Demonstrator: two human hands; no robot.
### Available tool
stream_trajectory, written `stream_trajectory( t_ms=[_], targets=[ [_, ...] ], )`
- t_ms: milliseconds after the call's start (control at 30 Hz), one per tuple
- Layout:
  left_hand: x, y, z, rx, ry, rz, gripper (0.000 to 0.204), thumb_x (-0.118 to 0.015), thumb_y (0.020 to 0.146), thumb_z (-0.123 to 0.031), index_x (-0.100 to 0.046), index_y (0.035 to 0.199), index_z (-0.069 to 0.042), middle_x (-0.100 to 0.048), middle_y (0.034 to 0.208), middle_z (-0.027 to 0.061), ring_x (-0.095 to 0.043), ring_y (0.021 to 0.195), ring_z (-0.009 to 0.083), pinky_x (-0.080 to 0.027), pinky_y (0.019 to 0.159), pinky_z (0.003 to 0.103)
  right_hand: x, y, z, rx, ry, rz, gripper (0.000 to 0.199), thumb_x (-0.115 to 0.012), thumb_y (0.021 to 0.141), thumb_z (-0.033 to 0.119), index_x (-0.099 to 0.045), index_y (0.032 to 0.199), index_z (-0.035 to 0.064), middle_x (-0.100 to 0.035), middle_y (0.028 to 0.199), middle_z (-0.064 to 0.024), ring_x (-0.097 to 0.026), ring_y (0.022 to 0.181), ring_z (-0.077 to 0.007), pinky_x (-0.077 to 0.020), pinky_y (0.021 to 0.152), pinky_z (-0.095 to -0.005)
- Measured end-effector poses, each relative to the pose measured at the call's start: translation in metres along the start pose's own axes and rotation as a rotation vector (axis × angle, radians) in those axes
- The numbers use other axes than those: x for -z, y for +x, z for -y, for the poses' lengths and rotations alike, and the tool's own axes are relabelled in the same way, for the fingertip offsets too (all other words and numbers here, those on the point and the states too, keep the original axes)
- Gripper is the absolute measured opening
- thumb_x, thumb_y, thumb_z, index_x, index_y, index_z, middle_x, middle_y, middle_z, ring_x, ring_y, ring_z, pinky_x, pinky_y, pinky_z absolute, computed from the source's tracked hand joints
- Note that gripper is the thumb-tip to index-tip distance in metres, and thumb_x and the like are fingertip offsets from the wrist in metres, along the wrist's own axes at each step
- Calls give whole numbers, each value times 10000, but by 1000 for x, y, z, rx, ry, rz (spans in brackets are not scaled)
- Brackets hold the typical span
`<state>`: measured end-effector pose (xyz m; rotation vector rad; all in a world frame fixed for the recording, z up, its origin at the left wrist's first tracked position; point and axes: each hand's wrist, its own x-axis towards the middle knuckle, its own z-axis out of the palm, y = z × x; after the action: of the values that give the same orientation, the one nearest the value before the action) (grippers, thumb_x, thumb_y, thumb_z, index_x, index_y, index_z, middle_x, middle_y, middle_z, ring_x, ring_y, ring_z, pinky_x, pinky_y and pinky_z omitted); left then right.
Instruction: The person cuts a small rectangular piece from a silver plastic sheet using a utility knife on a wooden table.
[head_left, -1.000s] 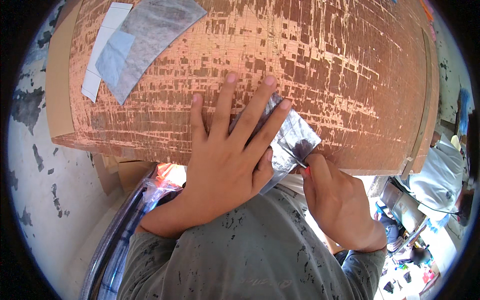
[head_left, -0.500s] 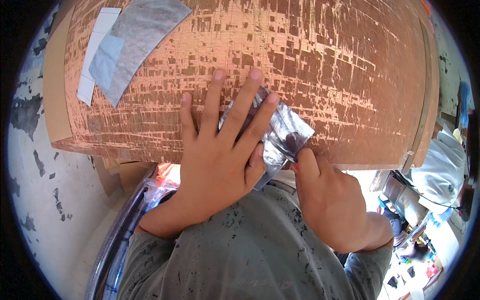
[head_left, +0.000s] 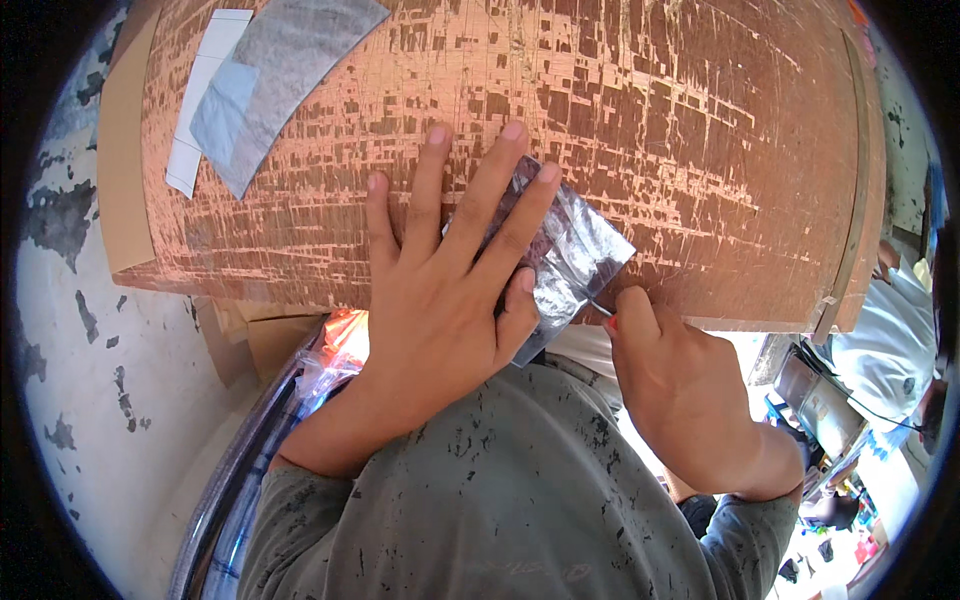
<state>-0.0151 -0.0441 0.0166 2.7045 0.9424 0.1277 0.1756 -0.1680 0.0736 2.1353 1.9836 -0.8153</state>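
A sheet of clear, shiny plastic film [head_left: 585, 250] lies at the near edge of a brown wooden table [head_left: 700, 140] covered in cut marks. My left hand [head_left: 450, 240] is open and flat on the film, fingers spread, covering its left part. My right hand [head_left: 670, 370] is closed round a small tool with a red handle [head_left: 612, 324]. Its thin metal end touches or nearly touches the film's lower right edge. Most of the tool is hidden in the fist, so its exact kind does not show.
A grey curved sheet [head_left: 300, 75] lies at the table's far left, over a white strip [head_left: 185, 160]. Rolls of plastic film [head_left: 225, 530] stand beside me at lower left, near a cardboard box [head_left: 280, 340]. At the right, a person in white clothing [head_left: 885, 325] is partly visible.
My right hand has drawn back slightly to the right, away from the film, and the tool's metal end now shows. The left hand stays pressed on the film.
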Motion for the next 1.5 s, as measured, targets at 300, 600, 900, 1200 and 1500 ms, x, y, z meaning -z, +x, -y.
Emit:
stream_trajectory(
  t_ms=[300,600,900,1200,1500],
  targets=[
    [-2,0,1,-4,10,1,666,-476,1027,-299,-480,1682,-177,-340,1805,109,-230,1663,473,-109,1291,724,0,-6,-4,-26,48,37,117,-593,1081,135,-501,1061,66,-664,794,-147,-754,653,-323,-588,530,-438],
    [0,1,2,-9,12,22,676,-475,1022,-314,-473,1685,-180,-330,1808,115,-228,1662,475,-91,1290,737,-2,-17,-13,-39,91,46,126,-593,1086,157,-510,1070,64,-666,802,-152,-737,647,-328,-564,533,-447],
    [2,-1,1,-5,4,32,699,-503,1001,-306,-466,1688,-184,-319,1811,117,-236,1649,503,-122,1263,778,19,-18,-16,-38,123,124,141,-642,1056,152,-535,1077,62,-675,832,-159,-732,677,-331,-564,553,-460],
    [4,1,1,-13,-34,27,677,-513,995,-294,-504,1661,-175,-326,1804,127,-243,1646,506,-141,1253,781,5,2,3,14,246,-58,155,-669,1057,78,-572,1165,24,-694,861,-198,-697,676,-417,-548,581,-494],
    [3,0,2,-14,-25,52,684,-508,985,-289,-506,1660,-177,-327,1803,121,-234,1651,501,-133,1256,781,5,6,5,-17,235,-44,162,-664,1058,73,-569,1176,15,-699,880,-217,-703,696,-427,-545,589,-509]
  ],
)
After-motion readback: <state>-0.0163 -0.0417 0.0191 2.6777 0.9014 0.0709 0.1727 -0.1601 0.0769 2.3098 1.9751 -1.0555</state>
